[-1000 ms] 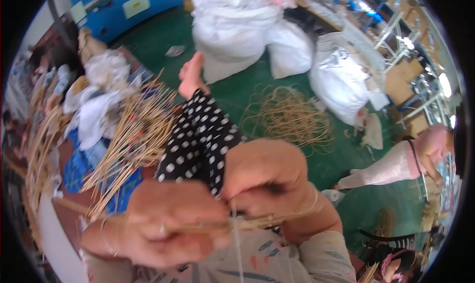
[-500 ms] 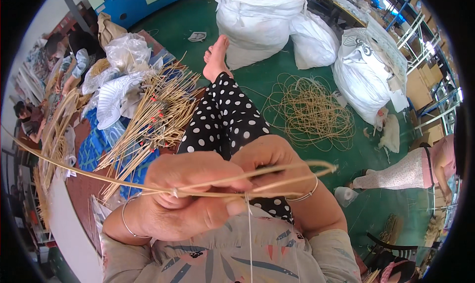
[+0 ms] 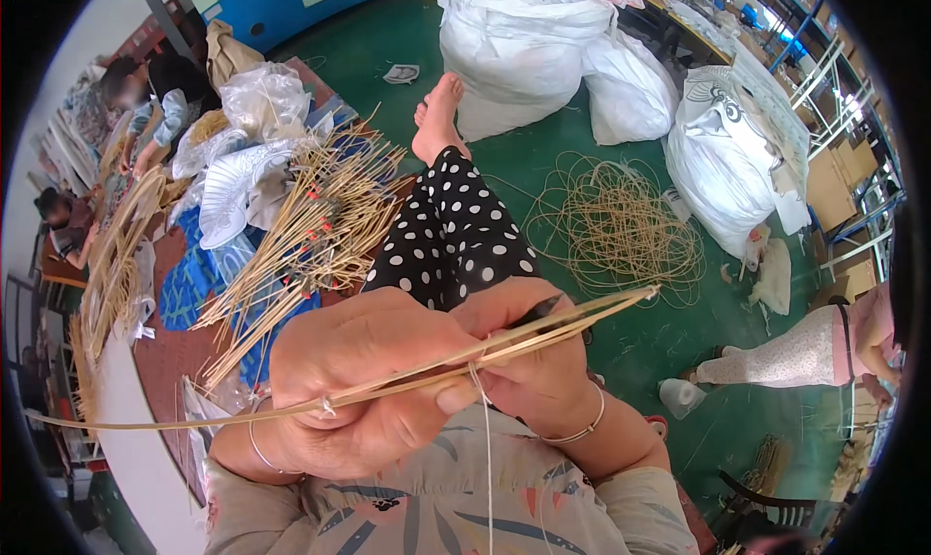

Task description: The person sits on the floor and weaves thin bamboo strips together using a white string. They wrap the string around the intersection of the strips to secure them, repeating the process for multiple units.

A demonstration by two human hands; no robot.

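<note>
Thin bamboo strips, bent into a long narrow loop with a tail stretching left, cross in front of my body. My left hand is closed around them, thumb and fingers pinching near a small white tie. My right hand is closed on the same strips closer to the loop's tip. A white thread is wrapped on the strips between my hands and hangs straight down. Something small and dark shows at my right fingers; its kind is unclear. The inner fingertips are partly hidden.
Many cut bamboo sticks lie piled on the left. A loose tangled coil rests on the green floor at right, near stuffed white sacks. Two people sit far left; another person stands at right. My legs stretch ahead.
The bamboo tail has swung downward at the left, while the loop's tip has risen and the loop looks narrower. My right hand has turned around the strips. The whole view has shifted slightly.
</note>
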